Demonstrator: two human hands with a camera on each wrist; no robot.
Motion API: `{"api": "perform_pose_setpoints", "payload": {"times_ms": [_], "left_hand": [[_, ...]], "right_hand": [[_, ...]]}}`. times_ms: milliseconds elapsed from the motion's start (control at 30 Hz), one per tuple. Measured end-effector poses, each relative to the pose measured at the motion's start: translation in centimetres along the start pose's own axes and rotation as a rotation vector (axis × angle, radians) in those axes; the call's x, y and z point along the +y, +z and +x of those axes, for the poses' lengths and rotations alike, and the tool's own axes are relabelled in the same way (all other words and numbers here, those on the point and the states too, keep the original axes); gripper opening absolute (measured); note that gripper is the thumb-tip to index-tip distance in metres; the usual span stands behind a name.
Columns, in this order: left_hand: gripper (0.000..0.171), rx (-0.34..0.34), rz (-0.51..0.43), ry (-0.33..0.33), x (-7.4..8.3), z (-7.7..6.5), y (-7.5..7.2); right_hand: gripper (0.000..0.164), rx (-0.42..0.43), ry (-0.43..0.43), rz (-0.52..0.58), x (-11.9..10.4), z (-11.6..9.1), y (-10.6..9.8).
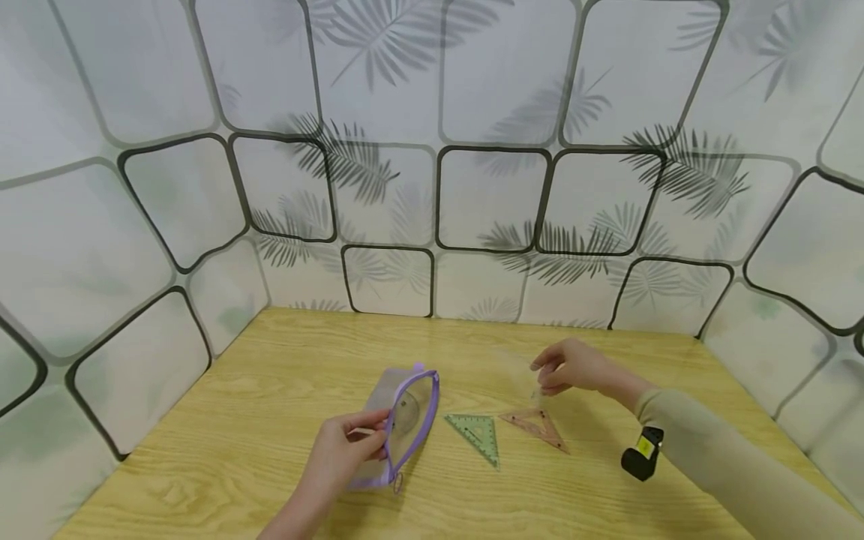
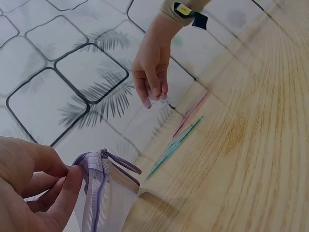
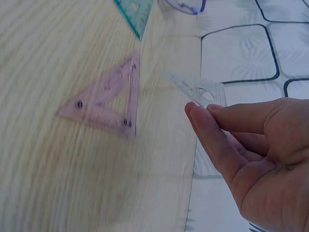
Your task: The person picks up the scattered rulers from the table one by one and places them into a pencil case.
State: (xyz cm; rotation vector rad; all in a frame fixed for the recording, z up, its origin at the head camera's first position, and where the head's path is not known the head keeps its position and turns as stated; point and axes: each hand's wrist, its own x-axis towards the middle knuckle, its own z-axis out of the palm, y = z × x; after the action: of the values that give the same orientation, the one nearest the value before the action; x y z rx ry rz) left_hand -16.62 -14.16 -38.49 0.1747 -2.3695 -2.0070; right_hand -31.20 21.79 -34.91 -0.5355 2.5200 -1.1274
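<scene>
My left hand [image 1: 347,446] pinches the near rim of a see-through pouch [image 1: 381,386] with a purple zip edge, its mouth spread open. Inside the pouch shows a round, clear piece [image 1: 407,412] like a protractor. Above the table, my right hand [image 3: 260,150] pinches a clear set square [image 3: 195,87] by its edge between thumb and fingertips; it has printed scale marks and an oval hole. On the table between the hands lie a green set square [image 1: 478,435] and, closer to the right hand, a pink set square [image 1: 538,426].
The wood-grain table [image 1: 236,420] runs back to a pale wall covering [image 1: 489,199] with dark outlined shapes and leaf prints, which also closes in the left and right sides. A black device with a yellow label [image 1: 641,454] is worn on the right wrist.
</scene>
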Motion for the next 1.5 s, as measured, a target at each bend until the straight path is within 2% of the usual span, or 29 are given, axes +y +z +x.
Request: {"api": "perform_pose_setpoints", "payload": {"times_ms": [167,433,767,1333,1500], "left_hand": [[0.032,0.014,-0.021,0.006,-0.3,0.3,0.0],[0.034,-0.007,-0.039,0.019,-0.5,0.2,-0.1],[0.035,-0.010,-0.061,0.025,-0.9,0.4,-0.1],[0.035,-0.012,-0.088,0.014,-0.5,0.3,-0.1],[0.036,-0.014,-0.088,0.014,-0.6,0.3,-0.1]], "right_hand": [[0.036,-0.031,0.006,0.096,-0.7,-0.1,1.1],[0.038,-0.082,-0.006,0.192,-1.9,-0.6,3.0],[0.040,-0.130,-0.006,0.237,-3.1,-1.1,4.7],[0.041,-0.152,0.014,0.290,-4.4,-0.2,6.4],[0.043,-0.178,-0.004,0.317,-4.7,0.0,6.7]]}}
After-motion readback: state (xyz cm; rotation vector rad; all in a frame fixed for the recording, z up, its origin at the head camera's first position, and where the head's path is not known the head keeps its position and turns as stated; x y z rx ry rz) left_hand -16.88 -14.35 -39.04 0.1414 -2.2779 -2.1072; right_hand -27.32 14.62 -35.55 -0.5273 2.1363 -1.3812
